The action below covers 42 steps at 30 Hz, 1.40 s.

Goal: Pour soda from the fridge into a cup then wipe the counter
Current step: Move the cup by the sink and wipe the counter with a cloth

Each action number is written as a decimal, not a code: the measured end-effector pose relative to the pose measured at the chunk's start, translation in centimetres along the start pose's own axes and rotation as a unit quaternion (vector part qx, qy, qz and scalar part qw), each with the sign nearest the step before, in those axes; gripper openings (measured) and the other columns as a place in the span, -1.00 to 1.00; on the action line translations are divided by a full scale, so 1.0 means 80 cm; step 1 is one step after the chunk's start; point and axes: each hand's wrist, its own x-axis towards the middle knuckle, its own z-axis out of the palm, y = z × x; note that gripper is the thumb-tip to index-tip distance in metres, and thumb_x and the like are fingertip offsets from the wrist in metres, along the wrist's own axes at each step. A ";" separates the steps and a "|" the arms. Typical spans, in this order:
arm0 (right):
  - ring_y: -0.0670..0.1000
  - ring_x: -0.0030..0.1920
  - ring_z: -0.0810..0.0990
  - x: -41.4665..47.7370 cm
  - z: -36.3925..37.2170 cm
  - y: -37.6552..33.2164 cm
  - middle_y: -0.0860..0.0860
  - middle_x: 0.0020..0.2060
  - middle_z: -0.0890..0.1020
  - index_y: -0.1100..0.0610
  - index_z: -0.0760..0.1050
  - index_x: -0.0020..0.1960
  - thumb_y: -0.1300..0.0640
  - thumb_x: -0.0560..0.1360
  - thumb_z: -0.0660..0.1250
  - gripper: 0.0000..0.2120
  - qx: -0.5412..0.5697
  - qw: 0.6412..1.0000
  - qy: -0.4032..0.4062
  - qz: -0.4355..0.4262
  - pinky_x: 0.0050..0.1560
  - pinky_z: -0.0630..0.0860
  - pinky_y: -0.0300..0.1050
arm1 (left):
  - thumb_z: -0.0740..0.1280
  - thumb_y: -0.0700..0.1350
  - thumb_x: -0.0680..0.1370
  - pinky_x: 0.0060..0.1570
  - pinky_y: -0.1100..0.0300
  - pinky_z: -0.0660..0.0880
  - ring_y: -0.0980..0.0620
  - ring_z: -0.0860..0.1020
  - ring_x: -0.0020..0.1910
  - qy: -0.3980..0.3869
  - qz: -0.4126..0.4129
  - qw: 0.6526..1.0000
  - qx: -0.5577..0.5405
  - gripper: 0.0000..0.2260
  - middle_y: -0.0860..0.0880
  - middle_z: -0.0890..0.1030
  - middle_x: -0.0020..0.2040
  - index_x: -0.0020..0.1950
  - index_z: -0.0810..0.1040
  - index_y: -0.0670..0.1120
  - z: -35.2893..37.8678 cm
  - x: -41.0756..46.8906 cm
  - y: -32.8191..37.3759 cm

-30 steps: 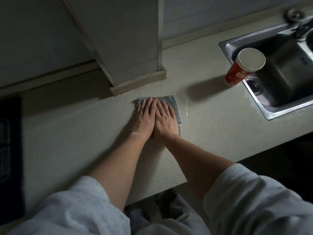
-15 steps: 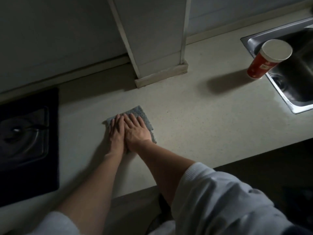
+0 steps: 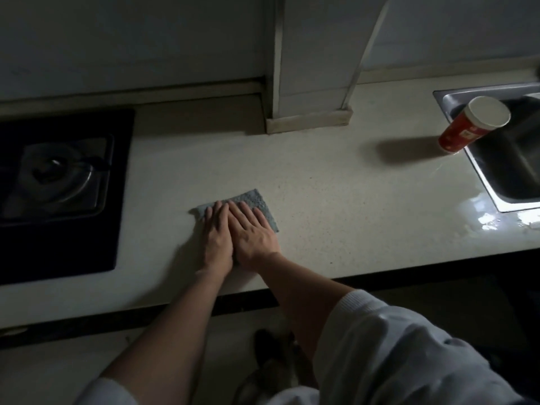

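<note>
Shifted further left along the pale counter [image 3: 336,206] since half a second ago, now nearer the black stove [image 3: 64,182]. Head view: left hand [image 3: 217,236] and right hand [image 3: 252,232] pressed flat, side by side, fingers extended, gripping nothing, palms down on a grey-blue textured cloth [image 3: 257,201]. Red paper cup [image 3: 470,125], white inside, upright at the steel sink [image 3: 496,171] rim, well apart from the cloth. Wet sheen beside the sink. Dim kitchen, pale wall and a boxed column behind.
</note>
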 end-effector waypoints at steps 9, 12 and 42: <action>-0.05 0.56 -0.26 -0.016 -0.007 0.034 -0.12 0.59 -0.17 -0.01 -0.21 0.60 -0.04 0.64 -0.05 -0.39 -0.007 1.000 0.014 -0.010 0.54 -0.28 -0.04 | 0.02 -0.28 0.50 0.28 -0.23 0.37 -0.36 0.47 0.29 0.000 -0.017 0.997 0.076 -0.54 -0.37 0.48 0.31 0.36 0.42 -0.37 0.013 -0.002 0.038; -0.05 0.56 -0.26 -0.024 -0.011 0.059 -0.11 0.59 -0.17 -0.01 -0.22 0.60 -0.05 0.63 -0.05 -0.39 0.000 1.000 0.017 -0.006 0.54 -0.27 -0.03 | 0.05 -0.28 0.50 0.26 -0.24 0.37 -0.35 0.49 0.27 -0.019 0.006 0.994 0.108 -0.55 -0.35 0.49 0.30 0.35 0.44 -0.36 0.022 0.002 0.063; -0.06 0.57 -0.22 -0.116 -0.080 0.343 -0.13 0.59 -0.11 -0.02 -0.18 0.61 -0.10 0.63 -0.05 -0.39 0.032 0.995 0.055 0.075 0.54 -0.27 -0.03 | 0.05 -0.27 0.54 0.22 -0.25 0.40 -0.37 0.51 0.24 0.013 0.112 0.990 0.085 -0.59 -0.36 0.51 0.28 0.32 0.46 -0.37 0.166 0.045 0.336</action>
